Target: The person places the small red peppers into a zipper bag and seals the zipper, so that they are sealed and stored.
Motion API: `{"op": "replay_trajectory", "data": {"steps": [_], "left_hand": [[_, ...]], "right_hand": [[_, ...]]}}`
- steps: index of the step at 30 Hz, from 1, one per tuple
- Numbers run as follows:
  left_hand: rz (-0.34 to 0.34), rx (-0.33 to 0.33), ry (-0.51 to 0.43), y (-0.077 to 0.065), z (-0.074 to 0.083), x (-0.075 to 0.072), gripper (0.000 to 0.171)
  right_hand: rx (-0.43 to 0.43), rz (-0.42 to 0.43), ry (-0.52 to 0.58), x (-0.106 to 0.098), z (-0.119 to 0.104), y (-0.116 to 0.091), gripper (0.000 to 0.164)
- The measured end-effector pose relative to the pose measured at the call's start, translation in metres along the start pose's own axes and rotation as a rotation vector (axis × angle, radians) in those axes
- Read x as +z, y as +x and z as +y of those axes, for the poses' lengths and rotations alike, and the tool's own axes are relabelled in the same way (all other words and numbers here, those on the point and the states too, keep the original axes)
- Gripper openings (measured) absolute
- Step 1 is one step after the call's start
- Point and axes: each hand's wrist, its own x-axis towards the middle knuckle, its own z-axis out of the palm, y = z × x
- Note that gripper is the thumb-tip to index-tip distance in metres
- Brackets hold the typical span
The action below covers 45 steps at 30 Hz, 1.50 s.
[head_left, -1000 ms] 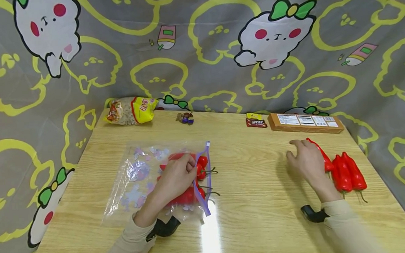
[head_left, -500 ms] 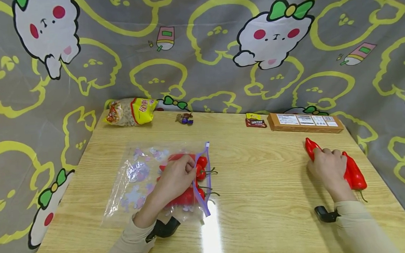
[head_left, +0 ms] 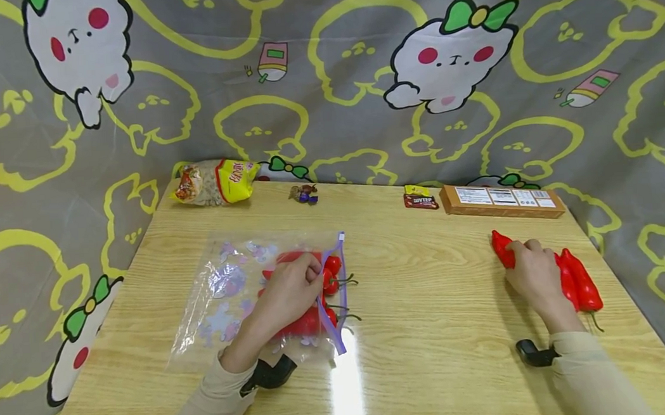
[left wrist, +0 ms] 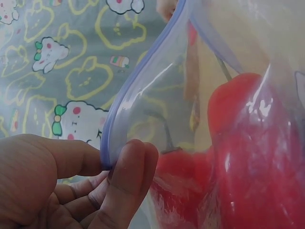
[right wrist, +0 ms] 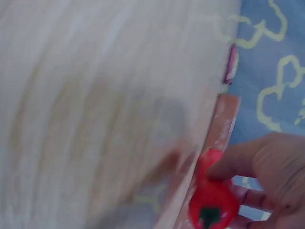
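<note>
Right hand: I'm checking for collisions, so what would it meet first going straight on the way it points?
Probably the long brown box, beyond the red pepper in the right hand, though the hand's height is unclear.

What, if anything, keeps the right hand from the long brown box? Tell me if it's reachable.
Probably yes: only bare tabletop shows between the right hand and the long brown box. The hand grips a red pepper, though, so it would likely need to let go first.
</note>
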Motion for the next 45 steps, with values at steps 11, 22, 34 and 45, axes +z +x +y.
{"op": "replay_trajectory", "data": {"steps": [11, 22, 34, 45], "left_hand": [[0.01, 0.012, -0.007, 0.0, -0.001, 0.0, 0.005], [0.02, 0.051, 0.003, 0.0, -0.001, 0.0, 0.005], [0.027, 0.074, 0.02, 0.0, -0.001, -0.001, 0.01], [0.02, 0.095, 0.013, -0.001, 0.0, -0.001, 0.008]], "right_hand": [[0.092, -0.138, 0.486, -0.024, -0.091, 0.007, 0.043], [-0.204, -0.269, 0.678, -0.015, -0.193, -0.007, 0.036], [-0.268, -0.296, 0.855, -0.003, -0.237, -0.005, 0.029], [-0.159, -0.335, 0.957, -0.005, -0.276, -0.005, 0.026]]}}
